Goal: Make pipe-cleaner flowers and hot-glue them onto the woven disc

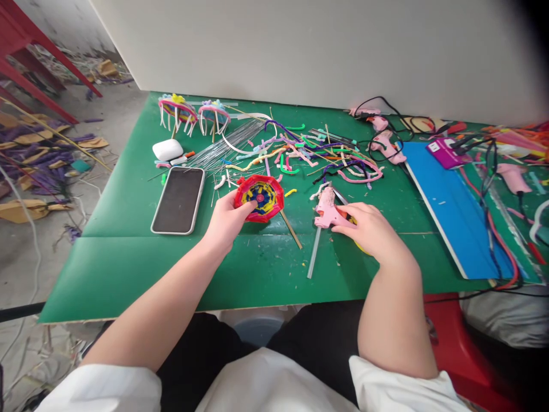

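Note:
My left hand [229, 214] grips a small round umbrella-like craft [265, 193] made of pipe cleaners, with a red rim, yellow and blue rings, and my thumb on its face. A thin wooden stick [291, 230] slants out below it. My right hand [366, 226] is closed around a pink hot glue gun [328, 209], and a clear glue stick [314, 253] juts from it toward me. Scissors [341, 195] lie partly hidden behind the gun and my fingers. Loose pipe cleaners [295, 154] in many colours are heaped just beyond both hands.
A phone [178, 200] and a white case [167, 150] lie at the left. Two finished-looking umbrella crafts [178, 109] stand behind them. At the right are a blue board [450, 212], a purple power strip [448, 153], tangled cables and more pink glue guns [388, 146].

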Tool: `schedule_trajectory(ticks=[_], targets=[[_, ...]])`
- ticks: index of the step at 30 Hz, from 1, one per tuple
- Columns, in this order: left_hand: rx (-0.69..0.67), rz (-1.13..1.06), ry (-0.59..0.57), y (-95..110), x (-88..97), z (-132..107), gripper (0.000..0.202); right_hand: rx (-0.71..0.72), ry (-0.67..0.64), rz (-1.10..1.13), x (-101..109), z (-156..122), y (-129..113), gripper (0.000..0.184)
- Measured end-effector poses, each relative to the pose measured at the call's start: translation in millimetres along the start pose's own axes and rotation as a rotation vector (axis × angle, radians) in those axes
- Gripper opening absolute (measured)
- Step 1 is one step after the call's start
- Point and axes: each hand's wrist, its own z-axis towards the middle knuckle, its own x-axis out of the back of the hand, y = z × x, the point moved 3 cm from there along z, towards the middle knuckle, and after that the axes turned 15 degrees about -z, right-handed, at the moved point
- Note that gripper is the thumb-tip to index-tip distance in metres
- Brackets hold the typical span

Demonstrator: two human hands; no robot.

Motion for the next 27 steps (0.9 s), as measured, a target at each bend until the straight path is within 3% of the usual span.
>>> schedule_trajectory(ticks=[4, 7, 9, 12, 16, 20, 23, 25, 27], targets=[[-0.003, 0.002, -0.007, 0.5, -0.8, -0.3, 0.033, -0.010, 0.159, 0.001, 14.9, -1.6, -12.2, 0.032], [-0.022, -0.018, 0.046, 2.3, -0.7, -0.1, 0.032, -0.047, 0.340, 0.032, 26.1, -2.5, -43.3, 0.023], [-0.037, -0.030, 0.084, 3.7, -0.5, 0.1, 0.033, 0.053, 0.331, 0.039, 23.7, -1.6, -73.0, 0.022], [-0.045, -0.026, 0.103, 4.5, -0.7, 0.1, 0.033, 0.121, 0.209, -0.062, 10.4, 1.3, -107.5, 0.020], [-0.042, -0.018, 0.079, 3.8, -1.8, -0.7, 0.031, 0.060, 0.132, -0.069, 1.6, 6.5, -116.6, 0.009], [-0.020, -0.050, 0.046, 2.7, -3.9, -2.4, 0.030, -0.027, 0.169, 0.378, 14.9, 5.4, -99.5, 0.005], [-0.025, -0.007, 0.027, 2.5, -5.9, -4.6, 0.029, 0.008, 0.177, 0.822, 30.4, -3.7, -93.9, 0.009], [-0.049, 0.058, 0.007, 3.5, -8.1, -7.5, 0.030, 0.065, 0.265, 0.958, 40.5, -11.8, -97.6, 0.007], [-0.073, 0.122, -0.026, 5.5, -11.4, -12.0, 0.031, 0.113, 0.400, 0.948, 47.2, -18.9, -105.1, 0.006]])
